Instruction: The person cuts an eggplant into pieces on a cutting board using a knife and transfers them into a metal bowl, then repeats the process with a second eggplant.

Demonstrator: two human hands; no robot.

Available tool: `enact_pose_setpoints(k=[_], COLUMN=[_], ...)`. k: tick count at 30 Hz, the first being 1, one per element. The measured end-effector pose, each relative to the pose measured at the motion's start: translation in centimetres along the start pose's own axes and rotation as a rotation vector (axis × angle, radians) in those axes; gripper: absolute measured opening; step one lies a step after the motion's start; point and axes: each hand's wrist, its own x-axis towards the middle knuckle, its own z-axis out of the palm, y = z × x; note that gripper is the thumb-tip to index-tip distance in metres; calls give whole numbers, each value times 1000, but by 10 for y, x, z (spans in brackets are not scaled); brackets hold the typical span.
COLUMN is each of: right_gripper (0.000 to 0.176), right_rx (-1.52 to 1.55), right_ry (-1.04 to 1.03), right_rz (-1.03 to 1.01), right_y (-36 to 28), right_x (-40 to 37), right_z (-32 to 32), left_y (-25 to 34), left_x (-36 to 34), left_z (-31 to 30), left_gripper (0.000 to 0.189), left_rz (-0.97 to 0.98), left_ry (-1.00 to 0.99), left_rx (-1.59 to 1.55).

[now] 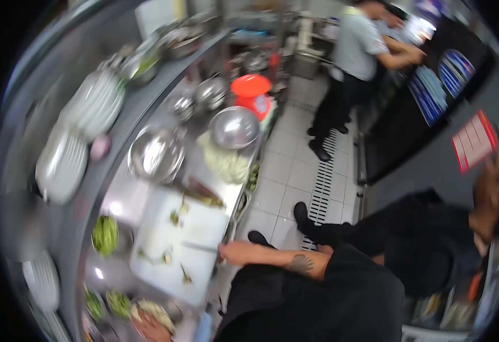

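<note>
My right hand (235, 253), with the tattooed forearm behind it, is closed around the handle of a knife (201, 247). The blade lies over the white cutting board (152, 228). Small green vegetable trimmings (185, 275) are scattered on the board. At the bottom edge, my left hand (151, 328) rests over a bowl of pale food (159, 312). Its fingers look stretched out, though blur hides the detail. Near it stand a bowl of chopped greens (118, 304) and another bowl of green pieces (106, 235).
Steel bowls (157, 153), a bowl (234, 127) by pale shredded vegetable (223, 162), and a red scale (251, 86) stand farther along the counter. White plates (61, 162) fill the shelf. One person (359, 51) stands by a dark fridge (392, 114); another hand (491, 191) holds a red-edged card (474, 141).
</note>
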Motion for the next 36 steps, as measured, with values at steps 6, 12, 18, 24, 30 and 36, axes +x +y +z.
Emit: enact_pose_setpoints(k=[6,12,18,24,30,36], right_gripper=[29,32,30,28,31,31], right_rx=[7,23,24,56,15,65], right_ry=[68,123,112,99,-38,-122], right_rz=[106,150,193,222,161,209], right_y=[21,26,37,46,61,52], right_x=[7,-7,-34,-46,-39,-35], right_z=[1,-15,-25,-25,-23,-50], left_y=[147,208,226,244,262,372], left_x=[10,44,119,159,173,195], left_z=[-55,35,72,88,88,17], left_gripper=[71,81,72,62,60,36], left_rz=[116,249,348,264,400,505], left_ry=[324,-231,-137,-224,78,49], left_rx=[-353,-277,-238,-269,-414,-743])
